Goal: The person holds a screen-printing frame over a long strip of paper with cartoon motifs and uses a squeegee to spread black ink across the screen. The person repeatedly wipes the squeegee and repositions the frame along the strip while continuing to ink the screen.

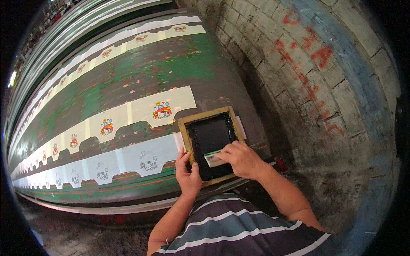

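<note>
The left hand (188,173) grips the near left corner of the wooden frame (210,114), thumb on its rim, and the right hand (239,158) is closed on a small flat scraper (212,159) pressed to the black screen inside. The frame lies at the right end of the long green table (171,64), over the near strip of pale cloth pieces (128,160) with grey outline prints. Just beyond runs a cream strip with coloured prints (141,113), a third strip (141,38) sits far back, and a brick wall (307,77) with red marks crowds the table's right end.

Dim indoor light, bright glare far upper left, heavy fisheye bending, black vignette corners, centre fairly sharp
</note>
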`<state>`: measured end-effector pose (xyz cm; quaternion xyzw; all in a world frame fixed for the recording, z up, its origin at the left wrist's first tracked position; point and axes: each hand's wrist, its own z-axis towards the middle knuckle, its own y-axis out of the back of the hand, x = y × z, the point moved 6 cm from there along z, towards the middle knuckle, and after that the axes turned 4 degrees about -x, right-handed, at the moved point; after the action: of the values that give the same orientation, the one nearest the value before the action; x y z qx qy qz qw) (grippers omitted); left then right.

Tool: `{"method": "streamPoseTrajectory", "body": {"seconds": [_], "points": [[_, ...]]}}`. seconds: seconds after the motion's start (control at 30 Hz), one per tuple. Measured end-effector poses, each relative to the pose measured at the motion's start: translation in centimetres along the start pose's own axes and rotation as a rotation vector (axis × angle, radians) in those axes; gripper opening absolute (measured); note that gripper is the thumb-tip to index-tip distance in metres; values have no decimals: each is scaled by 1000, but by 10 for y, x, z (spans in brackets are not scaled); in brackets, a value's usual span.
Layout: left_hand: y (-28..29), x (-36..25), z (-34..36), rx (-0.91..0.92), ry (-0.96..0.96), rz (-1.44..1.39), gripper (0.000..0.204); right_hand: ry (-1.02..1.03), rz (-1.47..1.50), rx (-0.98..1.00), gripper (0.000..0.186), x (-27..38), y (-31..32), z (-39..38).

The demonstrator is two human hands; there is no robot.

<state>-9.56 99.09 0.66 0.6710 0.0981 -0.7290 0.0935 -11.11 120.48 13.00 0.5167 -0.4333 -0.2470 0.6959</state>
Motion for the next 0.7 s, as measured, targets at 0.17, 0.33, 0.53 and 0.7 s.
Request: {"method": "streamPoseTrajectory", "body": {"seconds": [0.17,0.33,0.53,0.7], "points": [[-1,-2,1,35,-38,110,50,7,-5,-46,42,25,1,-36],[-3,-11,0,76,-157,273,52,-22,90,55,45,26,-4,-58],[-3,-18,0,59,-176,291,48,-512,255,-441,62,-48,7,-96],[-18,-46,-3,32,-231,242,42,-842,914,-300,50,-89,-33,-123]]}}
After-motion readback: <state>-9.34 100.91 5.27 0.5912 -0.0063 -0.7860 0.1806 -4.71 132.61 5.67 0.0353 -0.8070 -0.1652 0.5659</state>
